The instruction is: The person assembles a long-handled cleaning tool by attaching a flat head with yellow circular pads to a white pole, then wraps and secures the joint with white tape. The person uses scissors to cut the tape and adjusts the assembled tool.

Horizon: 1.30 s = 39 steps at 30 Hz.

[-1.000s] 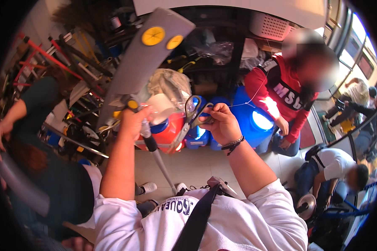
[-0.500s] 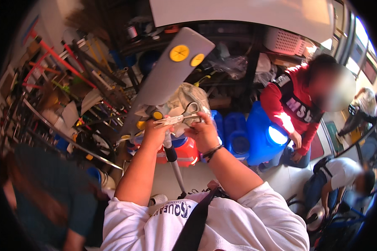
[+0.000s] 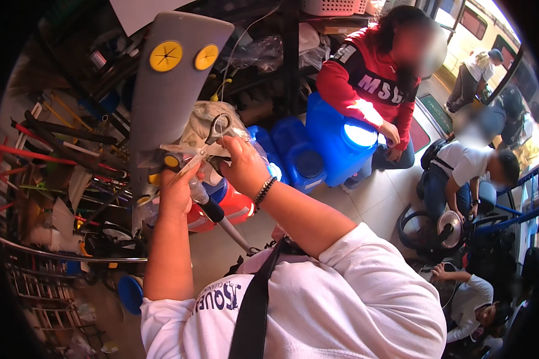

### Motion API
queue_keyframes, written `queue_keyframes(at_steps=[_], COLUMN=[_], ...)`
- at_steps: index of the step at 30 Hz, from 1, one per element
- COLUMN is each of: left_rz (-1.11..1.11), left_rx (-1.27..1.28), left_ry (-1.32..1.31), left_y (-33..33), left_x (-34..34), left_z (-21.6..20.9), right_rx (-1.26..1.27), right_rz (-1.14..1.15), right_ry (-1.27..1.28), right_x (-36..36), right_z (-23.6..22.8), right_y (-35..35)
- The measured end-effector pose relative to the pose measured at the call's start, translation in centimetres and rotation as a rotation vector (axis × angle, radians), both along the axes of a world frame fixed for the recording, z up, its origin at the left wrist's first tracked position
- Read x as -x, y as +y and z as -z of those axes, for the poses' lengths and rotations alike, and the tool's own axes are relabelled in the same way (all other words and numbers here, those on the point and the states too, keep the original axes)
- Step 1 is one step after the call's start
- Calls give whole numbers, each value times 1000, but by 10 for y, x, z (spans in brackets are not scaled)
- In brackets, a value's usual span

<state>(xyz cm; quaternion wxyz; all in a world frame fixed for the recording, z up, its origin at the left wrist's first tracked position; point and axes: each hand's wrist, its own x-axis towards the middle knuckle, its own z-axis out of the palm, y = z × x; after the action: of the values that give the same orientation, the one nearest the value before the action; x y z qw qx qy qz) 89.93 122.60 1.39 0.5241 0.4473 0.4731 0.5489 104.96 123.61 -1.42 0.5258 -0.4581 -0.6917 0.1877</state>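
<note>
My right hand (image 3: 241, 167) grips a pair of grey-handled scissors (image 3: 212, 134), blades pointing down-left toward my left hand. My left hand (image 3: 176, 192) is closed around the top of a metal pole with a black sleeve (image 3: 218, 216), just under the base of a long grey blade (image 3: 173, 78) that carries two yellow discs. The scissor tips sit against a pale strip (image 3: 175, 149) at that joint, right above my left fingers. A dark beaded band circles my right wrist. What lies under my left palm is hidden.
Blue plastic jerrycans (image 3: 335, 140) and a red container (image 3: 236, 206) stand on the tiled floor behind the pole. A person in a red top (image 3: 371, 78) sits by the cans. Other people (image 3: 461, 173) crouch at right. Racks of tools and rods (image 3: 48, 161) fill the left.
My hands came together: the right hand brought the scissors from the right across to the joint held by my left hand. The view shifted, so the hands now sit nearer the middle.
</note>
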Motion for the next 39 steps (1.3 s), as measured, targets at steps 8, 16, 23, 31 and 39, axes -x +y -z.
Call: queue_keyframes(at_steps=[8, 16, 23, 31, 39], left_rz=[76, 25, -160, -316, -24], left_rx=[-73, 1, 52, 39, 20], left_ry=[18, 50, 47, 82, -22], left_y=[1, -11, -17, 1, 69], left_x=[-36, -46, -16, 71, 125], left_z=[-16, -30, -50, -53, -14], right_rx=[-400, 21, 1052, 1141, 1265], right_rz=[100, -488, -1184, -1350, -1363], right_ry=[-494, -125, 909, 771, 767], right_x=[-53, -115, -116, -74, 18], right_z=[-32, -27, 8, 17, 31], right_y=[-8, -12, -24, -10, 29])
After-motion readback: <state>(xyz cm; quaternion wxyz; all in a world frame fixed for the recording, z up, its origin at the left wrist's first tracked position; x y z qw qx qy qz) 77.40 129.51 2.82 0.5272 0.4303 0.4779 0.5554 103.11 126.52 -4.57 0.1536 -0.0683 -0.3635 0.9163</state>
